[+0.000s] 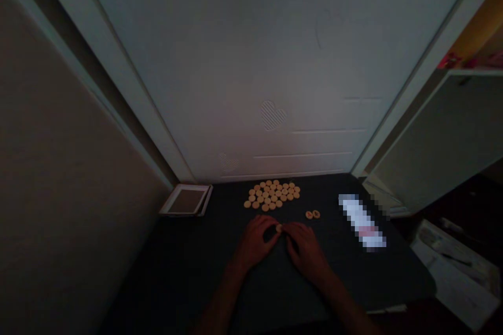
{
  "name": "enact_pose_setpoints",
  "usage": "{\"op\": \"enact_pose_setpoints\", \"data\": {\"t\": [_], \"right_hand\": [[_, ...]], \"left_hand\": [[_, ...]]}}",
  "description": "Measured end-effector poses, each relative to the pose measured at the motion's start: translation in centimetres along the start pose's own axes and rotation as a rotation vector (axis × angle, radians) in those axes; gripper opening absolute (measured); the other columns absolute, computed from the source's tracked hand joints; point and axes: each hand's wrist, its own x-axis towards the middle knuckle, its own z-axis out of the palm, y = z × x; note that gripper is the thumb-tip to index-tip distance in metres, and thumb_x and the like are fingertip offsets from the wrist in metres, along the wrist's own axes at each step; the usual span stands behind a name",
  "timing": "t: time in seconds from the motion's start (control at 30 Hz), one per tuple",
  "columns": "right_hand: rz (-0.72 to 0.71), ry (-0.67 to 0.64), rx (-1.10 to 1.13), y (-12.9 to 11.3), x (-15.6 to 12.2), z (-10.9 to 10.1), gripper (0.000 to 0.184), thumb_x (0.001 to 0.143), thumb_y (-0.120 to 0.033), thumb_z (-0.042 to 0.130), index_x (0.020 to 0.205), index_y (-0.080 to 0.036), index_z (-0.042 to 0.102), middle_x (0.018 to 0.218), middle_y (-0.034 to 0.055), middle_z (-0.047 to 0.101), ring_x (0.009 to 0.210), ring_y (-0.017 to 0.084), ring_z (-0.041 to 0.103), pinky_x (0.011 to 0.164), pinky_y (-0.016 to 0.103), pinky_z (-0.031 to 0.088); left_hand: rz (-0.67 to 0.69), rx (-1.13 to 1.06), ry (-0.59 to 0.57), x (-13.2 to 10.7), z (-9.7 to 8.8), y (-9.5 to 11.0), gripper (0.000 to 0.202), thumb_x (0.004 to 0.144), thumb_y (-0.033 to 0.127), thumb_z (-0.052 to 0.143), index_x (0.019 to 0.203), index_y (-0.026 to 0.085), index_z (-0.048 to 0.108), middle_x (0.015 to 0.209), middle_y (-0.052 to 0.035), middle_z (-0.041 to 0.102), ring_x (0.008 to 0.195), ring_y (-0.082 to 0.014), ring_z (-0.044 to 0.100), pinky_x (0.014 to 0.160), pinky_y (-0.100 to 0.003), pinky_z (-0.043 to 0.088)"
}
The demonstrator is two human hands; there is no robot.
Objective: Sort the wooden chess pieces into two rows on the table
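On a dark table point(188, 267) lies a flat cluster of several round tan discs point(272, 194) near the far edge. Two more discs point(313, 214) lie apart, to the right of my hands. My left hand point(257, 241) and my right hand point(304, 248) meet at the fingertips just in front of the cluster. Between them they pinch one small tan disc point(279, 228). The fingers of both hands are curled inward around it.
A shallow white-rimmed tray point(185, 200) sits at the table's far left corner. A white oblong object point(361, 221), blurred out, lies at the right. A white door panel point(275, 89) rises behind the table. Light-coloured clutter point(456, 256) lies on the floor at right.
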Motion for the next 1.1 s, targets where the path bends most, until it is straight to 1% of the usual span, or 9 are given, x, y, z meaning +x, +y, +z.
{"op": "enact_pose_setpoints", "data": {"t": [0.1, 0.17, 0.27, 0.33, 0.5, 0.67, 0.87, 1.0, 1.1], "right_hand": [[0.007, 0.059, 0.033, 0.4, -0.1, 0.2, 0.038, 0.092, -0.008, 0.05, 0.124, -0.023, 0.061, 0.116, 0.0091, 0.07, 0.111, 0.026, 0.062, 0.096, 0.047, 0.05], [0.028, 0.089, 0.07, 0.5, -0.1, 0.1, 0.033, 0.092, -0.009, 0.05, 0.119, -0.023, 0.063, 0.111, 0.0087, 0.07, 0.105, 0.025, 0.064, 0.094, 0.045, 0.052], [0.08, 0.121, 0.114, 0.5, -0.1, -0.1, 0.028, 0.093, -0.01, 0.05, 0.112, -0.023, 0.065, 0.104, 0.0081, 0.071, 0.1, 0.025, 0.065, 0.09, 0.043, 0.054], [0.11, 0.139, 0.127, 0.5, 0.0, -0.2, 0.026, 0.093, -0.011, 0.05, 0.11, -0.023, 0.066, 0.102, 0.0079, 0.071, 0.099, 0.024, 0.066, 0.089, 0.042, 0.055], [0.168, 0.167, 0.129, 0.6, 0.1, -0.3, 0.023, 0.093, -0.015, 0.052, 0.107, -0.023, 0.069, 0.099, 0.0075, 0.072, 0.095, 0.024, 0.067, 0.087, 0.041, 0.056], [0.205, 0.202, 0.129, 0.9, 0.0, 0.0, 0.022, 0.094, -0.018, 0.053, 0.109, -0.023, 0.069, 0.1, 0.0071, 0.072, 0.095, 0.024, 0.068, 0.087, 0.041, 0.056], [0.145, 0.16, 0.16, 0.9, -0.1, 0.0, 0.028, 0.093, -0.017, 0.054, 0.117, -0.024, 0.065, 0.108, 0.007, 0.072, 0.1, 0.023, 0.068, 0.09, 0.039, 0.056], [0.053, 0.097, 0.198, 0.8, -0.2, 0.0, 0.032, 0.09, -0.016, 0.059, 0.12, -0.026, 0.062, 0.111, 0.0066, 0.07, 0.104, 0.023, 0.067, 0.092, 0.039, 0.056], [0.069, 0.066, 0.208, 0.9, -0.3, 0.1, 0.031, 0.088, -0.017, 0.062, 0.118, -0.025, 0.062, 0.109, 0.0065, 0.07, 0.101, 0.023, 0.067, 0.088, 0.037, 0.056]], "left_hand": [[0.005, 0.02, -0.005, -0.1, 0.0, 0.0, 0.021, 0.091, 0.029, 0.064, 0.112, 0.026, 0.068, 0.115, -0.0033, 0.07, 0.11, -0.0226, 0.062, 0.105, -0.044, 0.045], [0.014, 0.044, -0.026, -0.3, 0.0, 0.1, 0.03, 0.09, 0.029, 0.067, 0.12, 0.028, 0.065, 0.122, -0.0026, 0.069, 0.114, -0.0238, 0.061, 0.108, -0.047, 0.042], [0.014, 0.089, -0.05, -0.3, 0.1, 0.3, 0.048, 0.089, 0.031, 0.069, 0.135, 0.031, 0.057, 0.132, -0.0032, 0.066, 0.117, -0.0266, 0.058, 0.103, -0.048, 0.045], [0.012, 0.106, -0.056, -0.2, 0.3, 0.4, 0.049, 0.09, 0.032, 0.068, 0.138, 0.032, 0.055, 0.131, -0.0038, 0.067, 0.115, -0.0274, 0.058, 0.098, -0.048, 0.048], [0.018, 0.08, -0.06, -0.1, 0.8, 0.2, 0.025, 0.095, 0.031, 0.061, 0.119, 0.029, 0.067, 0.118, -0.0026, 0.073, 0.108, -0.0254, 0.062, 0.097, -0.046, 0.05], [-0.028, -0.049, 0.018, -0.5, 1.1, -0.1, 0.024, 0.094, 0.029, 0.063, 0.118, 0.027, 0.068, 0.119, -0.0029, 0.072, 0.112, -0.0227, 0.065, 0.104, -0.044, 0.048], [-0.153, -0.307, 0.102, -0.3, 1.4, 0.4, 0.023, 0.089, 0.03, 0.068, 0.111, 0.025, 0.072, 0.117, -0.0043, 0.074, 0.098, -0.0201, 0.071, 0.089, -0.035, 0.058], [-0.217, -0.438, 0.009, -0.2, 1.2, 1.2, 0.022, 0.087, 0.031, 0.07, 0.107, 0.026, 0.075, 0.111, -0.003, 0.077, 0.094, -0.0205, 0.073, 0.089, -0.034, 0.059], [-0.262, -0.518, -0.054, -0.2, 1.0, 1.6, 0.019, 0.085, 0.032, 0.071, 0.103, 0.025, 0.075, 0.104, -0.0019, 0.079, 0.094, -0.0206, 0.074, 0.089, -0.032, 0.059]]}}
